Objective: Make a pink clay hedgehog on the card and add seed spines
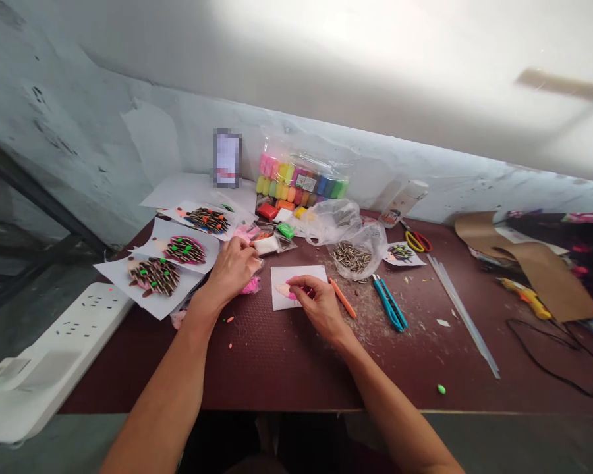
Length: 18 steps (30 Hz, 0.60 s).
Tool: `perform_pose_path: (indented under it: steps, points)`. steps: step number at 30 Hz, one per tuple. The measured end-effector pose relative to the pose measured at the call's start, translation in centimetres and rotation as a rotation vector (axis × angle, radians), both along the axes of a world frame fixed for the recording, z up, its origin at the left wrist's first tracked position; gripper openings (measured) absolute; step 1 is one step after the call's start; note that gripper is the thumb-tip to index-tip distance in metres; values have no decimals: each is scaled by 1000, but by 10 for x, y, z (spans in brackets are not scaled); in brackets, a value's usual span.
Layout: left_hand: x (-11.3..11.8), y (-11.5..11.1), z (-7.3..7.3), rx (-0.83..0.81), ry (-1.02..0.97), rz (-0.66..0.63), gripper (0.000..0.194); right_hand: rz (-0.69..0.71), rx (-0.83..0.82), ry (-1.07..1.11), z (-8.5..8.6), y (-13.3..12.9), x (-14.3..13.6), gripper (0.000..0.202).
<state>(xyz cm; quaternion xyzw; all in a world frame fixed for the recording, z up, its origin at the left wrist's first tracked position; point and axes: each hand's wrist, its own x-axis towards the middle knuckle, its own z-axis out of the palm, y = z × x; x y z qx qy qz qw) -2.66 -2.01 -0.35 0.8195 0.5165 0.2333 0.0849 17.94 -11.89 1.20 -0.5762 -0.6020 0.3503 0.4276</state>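
My left hand (233,266) is closed over a bag of pink clay (250,286) left of the middle, its fingers curled and partly hidden. My right hand (317,301) rests over a small white card (279,304), thumb and index finger pinched together. A flat pale and pink clay shape (282,289) lies on the card, partly covered by these fingertips. Whether anything is between them I cannot make out. An orange pen-like tool (343,299) lies beside my right hand. White clay (267,245) in a clear wrapper sits just beyond my left hand.
At left lie spiky decorated hedgehog cards (153,276) and a white power strip (64,352). Behind are packed coloured clays (301,184) and a bag of dark spikes (353,257). Rightward are a blue cutter (390,303), scissors (418,241), clear sticks (467,316) and a yellow glue gun (526,297).
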Motion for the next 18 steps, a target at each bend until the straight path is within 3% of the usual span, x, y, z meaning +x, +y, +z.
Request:
perform_pose_path:
  steps: [3,6,9,13,18]
  points:
    - [-1,0,6,-2,-54,-5,17,-6,-7,11,0,1,-2,21]
    - [0,-2,15,-20,-149,-29,17,5,-20,10,3,3,-1,22]
    - [3,-6,25,-43,-397,-122,15,8,-8,-17,9,8,2,21]
    - [11,-14,31,-238,-735,-270,22,-20,36,-34,21,19,4,23]
    - [19,-17,27,-448,-840,-342,29,69,7,74,25,30,2,27]
